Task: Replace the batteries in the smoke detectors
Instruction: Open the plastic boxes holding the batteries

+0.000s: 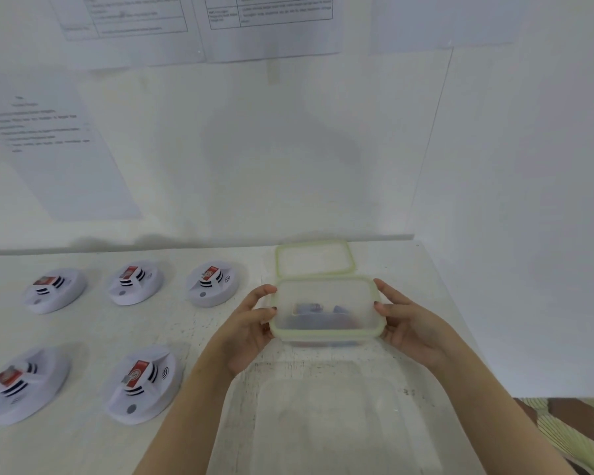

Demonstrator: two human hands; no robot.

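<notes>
Several white round smoke detectors lie on the white table, each with a red-labelled battery on top; one is at the back (pixel 212 284), another at the front (pixel 142 382). A clear container with a green rim (pixel 326 311) holds dark, blurred items that look like batteries (pixel 309 308). My left hand (pixel 251 323) grips its left end and my right hand (pixel 405 323) grips its right end, holding it slightly above the table. Its green-rimmed lid (pixel 314 258) lies behind it.
A larger clear plastic tub (pixel 323 416) sits close to me, under my forearms. Printed sheets hang on the white wall (pixel 59 156). The table's right edge (pixel 460 320) runs beside my right hand, with a patterned floor beyond.
</notes>
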